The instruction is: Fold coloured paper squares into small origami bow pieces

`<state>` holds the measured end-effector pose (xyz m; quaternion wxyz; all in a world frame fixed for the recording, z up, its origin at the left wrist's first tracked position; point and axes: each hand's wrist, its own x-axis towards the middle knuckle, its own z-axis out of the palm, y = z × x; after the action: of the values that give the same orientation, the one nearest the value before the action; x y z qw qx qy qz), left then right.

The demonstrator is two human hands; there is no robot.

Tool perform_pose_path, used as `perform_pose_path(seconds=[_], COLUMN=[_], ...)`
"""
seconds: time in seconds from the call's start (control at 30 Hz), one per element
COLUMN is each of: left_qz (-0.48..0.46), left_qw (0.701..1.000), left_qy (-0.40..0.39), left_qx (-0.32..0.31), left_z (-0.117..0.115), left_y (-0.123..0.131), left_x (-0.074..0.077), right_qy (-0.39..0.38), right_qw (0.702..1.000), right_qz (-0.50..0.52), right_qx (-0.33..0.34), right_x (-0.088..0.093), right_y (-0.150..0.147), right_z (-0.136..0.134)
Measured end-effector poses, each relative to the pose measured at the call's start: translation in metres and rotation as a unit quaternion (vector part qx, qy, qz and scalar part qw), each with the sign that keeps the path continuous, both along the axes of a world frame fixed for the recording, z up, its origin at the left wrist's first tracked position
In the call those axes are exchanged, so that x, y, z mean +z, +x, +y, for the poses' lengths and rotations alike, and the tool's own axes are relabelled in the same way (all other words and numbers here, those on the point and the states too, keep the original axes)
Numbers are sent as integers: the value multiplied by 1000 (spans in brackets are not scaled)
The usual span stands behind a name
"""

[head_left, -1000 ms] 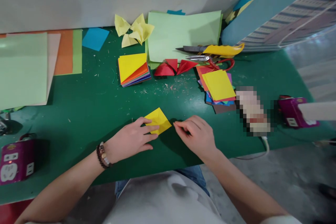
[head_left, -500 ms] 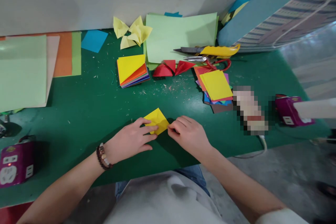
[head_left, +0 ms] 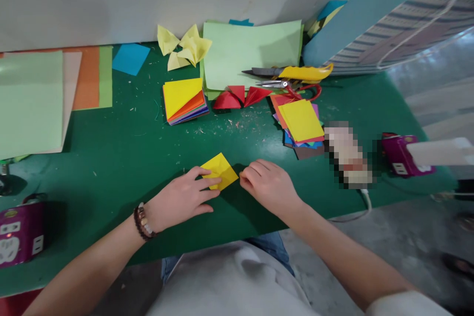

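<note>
A small square of yellow paper (head_left: 226, 172) with crease lines lies on the green table, turned so one corner points at me. My left hand (head_left: 185, 192) rests on its left part, fingers spread, the fingertips pressing it to the table. Beaded bracelets circle that wrist. Just off the paper's right corner is my right hand (head_left: 266, 182), its fingers curled in and thumb against them; nothing shows in it.
Behind the paper lie a colourful paper stack (head_left: 185, 101), red folded pieces (head_left: 227, 100), a yellow-handled cutter (head_left: 305, 73), red-handled scissors (head_left: 285, 84) and another paper pile (head_left: 301, 121). Purple power sockets (head_left: 22, 232) stand left and right. A blurred-out object with a cable lies right.
My right hand has drawn slightly away from the paper's right corner, which now shows fully. My left hand stays on the paper. The whole view has shifted a little.
</note>
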<state>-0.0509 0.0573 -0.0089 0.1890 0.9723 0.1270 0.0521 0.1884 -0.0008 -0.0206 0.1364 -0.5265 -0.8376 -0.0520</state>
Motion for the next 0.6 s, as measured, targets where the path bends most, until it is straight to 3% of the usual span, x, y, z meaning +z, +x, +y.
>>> perform_pose_path(seconds=[0.27,0.43,0.6], left_qz=[4,-8,-1], left_qw=[1000,1000,1000], left_qy=[-3,3,-9], left_qx=[4,9,6], left_z=[0,-1,-1], left_y=[0,0,1], left_x=[2,2,4], right_qy=[-4,-5,-2], right_qw=[999,999,996], right_qz=[43,43,88], right_qx=[20,-25,-24], right_x=[0,-2,-5], right_y=[-7,-1,-5], right_z=[-5,-4,-8])
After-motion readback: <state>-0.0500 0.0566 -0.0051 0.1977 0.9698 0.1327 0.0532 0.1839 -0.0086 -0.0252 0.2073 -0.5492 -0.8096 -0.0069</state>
